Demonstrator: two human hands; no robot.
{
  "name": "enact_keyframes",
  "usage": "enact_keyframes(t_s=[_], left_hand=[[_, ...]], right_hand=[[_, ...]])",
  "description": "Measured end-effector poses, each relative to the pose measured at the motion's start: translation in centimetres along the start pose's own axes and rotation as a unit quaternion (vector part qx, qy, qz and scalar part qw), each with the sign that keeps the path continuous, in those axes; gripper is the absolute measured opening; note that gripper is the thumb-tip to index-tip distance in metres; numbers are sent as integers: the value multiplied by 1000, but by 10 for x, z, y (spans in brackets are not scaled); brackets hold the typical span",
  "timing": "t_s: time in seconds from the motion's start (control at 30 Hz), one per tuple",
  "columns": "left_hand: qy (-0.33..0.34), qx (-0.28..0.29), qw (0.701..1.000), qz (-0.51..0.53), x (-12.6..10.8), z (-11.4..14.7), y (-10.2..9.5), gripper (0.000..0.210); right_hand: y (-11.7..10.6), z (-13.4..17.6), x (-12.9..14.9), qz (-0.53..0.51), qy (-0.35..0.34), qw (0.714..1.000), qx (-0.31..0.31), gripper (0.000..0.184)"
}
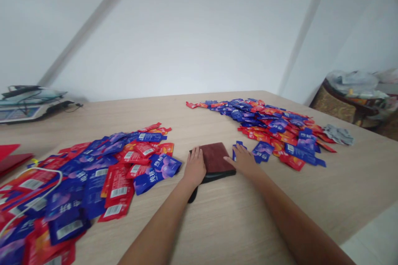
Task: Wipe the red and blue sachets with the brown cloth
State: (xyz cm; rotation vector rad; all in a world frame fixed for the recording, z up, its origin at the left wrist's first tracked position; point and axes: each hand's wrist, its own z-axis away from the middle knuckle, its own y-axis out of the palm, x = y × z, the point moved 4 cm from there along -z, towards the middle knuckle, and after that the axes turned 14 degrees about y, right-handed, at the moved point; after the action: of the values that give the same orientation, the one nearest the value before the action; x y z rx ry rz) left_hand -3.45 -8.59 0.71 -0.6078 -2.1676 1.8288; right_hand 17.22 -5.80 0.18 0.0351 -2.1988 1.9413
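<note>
A dark reddish-brown, flat square piece [214,157] with a black layer beneath lies on the table in front of me. My left hand [195,167] rests flat over its left edge, fingers stretched out. A black tab [193,196] sticks out below that hand. To the right, my right hand [244,160] is open, its thumb at the square piece's right edge. Its fingers lie over a small blue packet [235,145], partly hidden. Beside them is another blue packet [263,151] with a purple fruit print.
Red and blue packets form a pile [93,174] at left and another [264,118] at right. A white cord loop [59,178] crosses the left pile. Grey gloves [338,134] lie far right; a scale-like device [25,109] stands back left. A wall borders the wooden table [217,223].
</note>
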Motion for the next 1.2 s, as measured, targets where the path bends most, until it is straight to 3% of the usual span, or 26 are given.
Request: enact_keyframes(t_s=[0.23, 0.4, 0.53, 0.63, 0.7, 0.73, 0.77, 0.8, 0.9, 0.97, 1.07, 1.2], left_hand=[[-2, -10, 1000, 15, 0, 0, 0, 55], [-3, -10, 1000, 23, 0, 0, -1, 56], [-2, -9, 1000, 24, 0, 0, 0, 57], [-1, -12, 1000, 23, 0, 0, 0, 56], [-1, -13, 1000, 22, 0, 0, 0, 56], [0, -13, 1000, 22, -1, 0, 0, 56], [0, -13, 1000, 21, -1, 0, 0, 56], [-1, -12, 1000, 21, -1, 0, 0, 56], [-1, -11, 1000, 18, -1, 1, -1, 55], [0, -12, 1000, 15, -1, 1, -1, 54], [-5, -7, 1000, 13, -2, 0, -3, 53], [-8, 9, 1000, 10, -3, 0, -5, 55]], right_hand=[[-12, -2, -9, -3, 4, 1000, -16, 64], [-9, -15, -27, -166, 47, 985, -2, 81], [-9, -28, -40, -370, 93, 925, 8, 73], [-15, -31, -34, -530, 104, 842, -3, 66], [-16, -28, -17, -623, 86, 777, 26, 63], [-15, -26, -5, -646, 70, 759, 42, 61], [-14, -23, 7, -646, 54, 760, 50, 60], [-12, -19, 19, -621, 39, 781, 43, 59], [-8, -4, 47, -434, -12, 900, -45, 63], [-6, 7, 61, -285, -68, 951, -94, 66], [0, 21, 77, -124, -161, 976, -78, 64], [0, 33, 80, -41, -203, 978, -22, 68]])
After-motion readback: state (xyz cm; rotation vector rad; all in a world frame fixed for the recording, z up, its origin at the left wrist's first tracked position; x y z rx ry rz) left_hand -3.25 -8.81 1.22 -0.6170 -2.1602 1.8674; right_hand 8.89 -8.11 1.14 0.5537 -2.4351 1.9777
